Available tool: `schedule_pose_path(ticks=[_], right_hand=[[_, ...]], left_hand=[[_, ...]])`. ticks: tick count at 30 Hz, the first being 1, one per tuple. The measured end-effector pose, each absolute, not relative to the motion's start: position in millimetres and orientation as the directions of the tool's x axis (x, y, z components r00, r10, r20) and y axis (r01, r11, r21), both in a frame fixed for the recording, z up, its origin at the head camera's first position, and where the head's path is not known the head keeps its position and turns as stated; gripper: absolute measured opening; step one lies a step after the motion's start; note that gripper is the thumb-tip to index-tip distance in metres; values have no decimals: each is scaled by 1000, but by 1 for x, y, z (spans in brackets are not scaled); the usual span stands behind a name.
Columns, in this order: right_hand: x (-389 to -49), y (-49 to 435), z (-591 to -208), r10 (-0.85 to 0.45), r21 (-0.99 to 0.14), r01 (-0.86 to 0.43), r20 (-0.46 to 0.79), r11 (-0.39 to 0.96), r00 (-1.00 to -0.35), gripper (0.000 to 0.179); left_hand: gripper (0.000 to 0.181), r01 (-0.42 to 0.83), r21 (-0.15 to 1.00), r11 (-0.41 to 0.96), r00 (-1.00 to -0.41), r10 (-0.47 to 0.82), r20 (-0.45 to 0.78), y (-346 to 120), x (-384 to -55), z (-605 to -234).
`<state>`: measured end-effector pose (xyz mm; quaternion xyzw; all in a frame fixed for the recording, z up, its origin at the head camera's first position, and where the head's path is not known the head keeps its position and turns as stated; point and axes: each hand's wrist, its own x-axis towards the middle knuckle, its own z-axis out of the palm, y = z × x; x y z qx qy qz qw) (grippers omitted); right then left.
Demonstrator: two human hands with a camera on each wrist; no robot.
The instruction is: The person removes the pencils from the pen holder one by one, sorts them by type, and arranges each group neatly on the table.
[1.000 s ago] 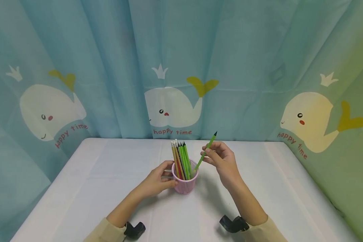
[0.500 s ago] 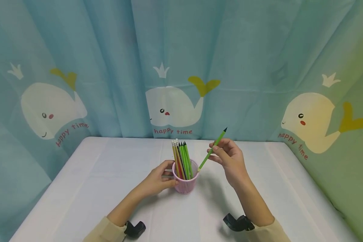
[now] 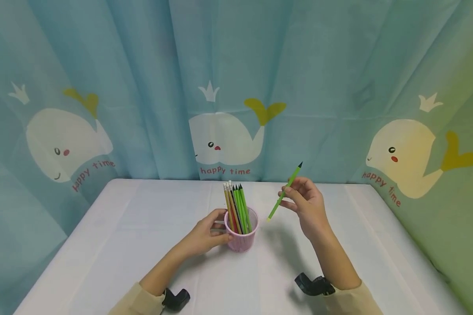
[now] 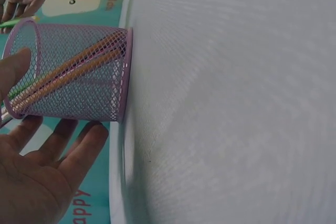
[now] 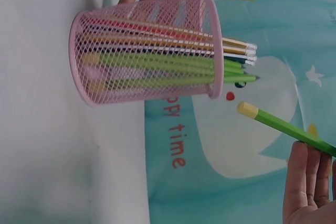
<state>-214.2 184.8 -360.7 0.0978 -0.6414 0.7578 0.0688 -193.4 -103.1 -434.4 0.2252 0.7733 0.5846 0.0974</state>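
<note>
A pink mesh pencil cup (image 3: 240,243) stands upright on the table, holding several pencils (image 3: 238,210), some green with dark tips up, others with white erasers up. My left hand (image 3: 204,236) holds the cup by its left side, thumb at the front of the rim, fingers round the back. To the right of the cup, my right hand (image 3: 305,205) pinches a green pencil (image 3: 277,203) in the air, dark tip up and slanting right. Its yellow lower end (image 5: 247,109) is outside the cup, apart from the rim in the right wrist view.
The white table (image 3: 150,210) ends at the back against a blue curtain (image 3: 319,87) printed with whales. Dark wrist mounts (image 3: 314,285) sit by both sleeves, close over the tabletop.
My right hand has drawn the green pencil up and to the right, and its lower end has left the cup. The left hand and the cup have stayed in place.
</note>
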Motion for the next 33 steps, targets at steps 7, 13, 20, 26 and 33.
schedule_pose_path(ticks=[7, 13, 20, 26, 33], right_hand=[[-221, 190, -365, -20, -971, -183, 188, -151, -982, 16], [-225, 193, -369, -44, -979, -141, 149, -145, -988, 17], [-231, 198, -378, -55, -988, -107, 114, -109, -992, 19], [-236, 199, -387, -70, -994, -75, 81, -73, -994, 21], [-240, 200, -396, -77, -999, -34, 36, -30, -996, 24]], left_hand=[[65, 228, 949, 216, -884, 454, 109, -103, -192, -434], [64, 231, 947, 221, -885, 452, 111, -104, -191, -435], [65, 236, 947, 220, -881, 458, 113, -103, -193, -436], [64, 238, 946, 222, -880, 460, 113, -103, -193, -436], [63, 236, 949, 211, -877, 467, 114, -102, -192, -434]])
